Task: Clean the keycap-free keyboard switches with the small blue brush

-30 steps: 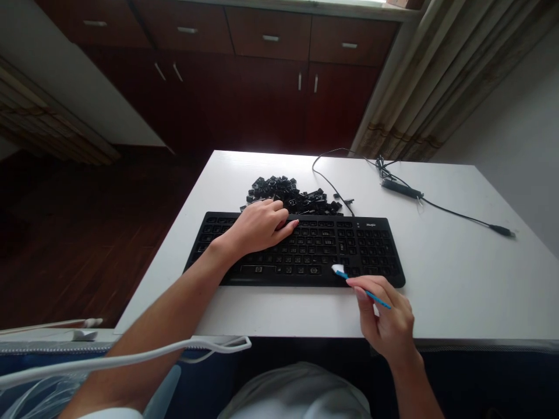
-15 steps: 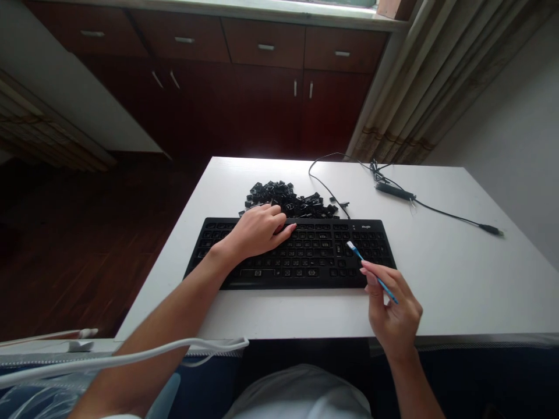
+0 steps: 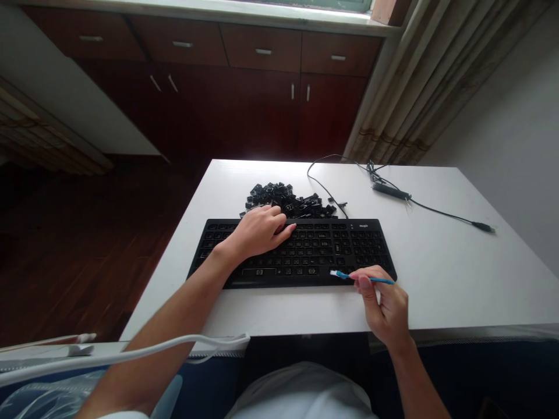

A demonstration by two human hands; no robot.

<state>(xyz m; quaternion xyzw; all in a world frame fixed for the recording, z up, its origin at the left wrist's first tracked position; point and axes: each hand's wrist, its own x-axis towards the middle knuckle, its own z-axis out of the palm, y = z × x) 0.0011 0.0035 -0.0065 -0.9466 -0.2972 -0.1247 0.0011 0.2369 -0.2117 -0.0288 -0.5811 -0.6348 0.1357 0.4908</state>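
Note:
A black keyboard (image 3: 301, 281) with its keycaps removed lies on the white table. My left hand (image 3: 264, 231) grips its far edge, fingers curled over the edge and thumb resting on top; the fingertips are partly hidden. Between the thumb and fingers of my right hand (image 3: 384, 302) is a small brush (image 3: 343, 275) with a blue handle and white bristles. Its bristle end points left, at the keyboard's lower right part near the bottom row. Just behind the keyboard, a heap of loose black keycaps (image 3: 297, 203) lies close to my left hand.
A black cable (image 3: 325, 185) runs from the keyboard to a tied bundle and a USB plug (image 3: 483, 226) on the right of the white table (image 3: 445, 279). In front at the left, a white tube (image 3: 144, 351) crosses before my forearm. Dark red cabinets (image 3: 262, 105) stand beyond.
My right hand has brought the brush down and left, from near the number pad to the keyboard's bottom row, turning it nearly level. My left hand stays in place.

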